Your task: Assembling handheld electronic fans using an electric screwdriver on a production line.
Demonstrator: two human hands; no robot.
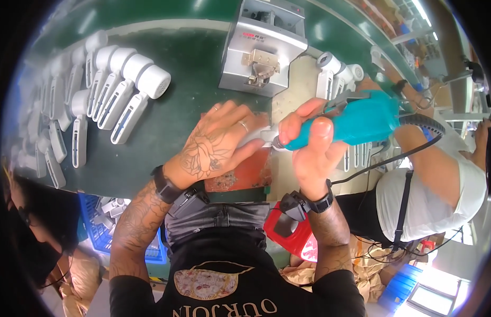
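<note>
My right hand (316, 142) is wrapped round a teal electric screwdriver (356, 119), which lies sideways with its tip pointing left and its black cord running off to the right. Under my left hand (216, 138), fingers closed, is a white plastic piece (258, 138), mostly hidden by the fingers and blurred, so its kind is not clear. The screwdriver's tip is right at this piece, though contact cannot be made out. Both hands are over a worn reddish mat (240, 177) on the green bench (187, 68).
White handheld devices with round heads (130, 103) stand in rows at the left; others (335, 71) are at the right. A grey metal machine (261, 47) stands at the back. A blue crate (97, 232) and red container (293, 230) sit below. People (425, 195) are on both sides.
</note>
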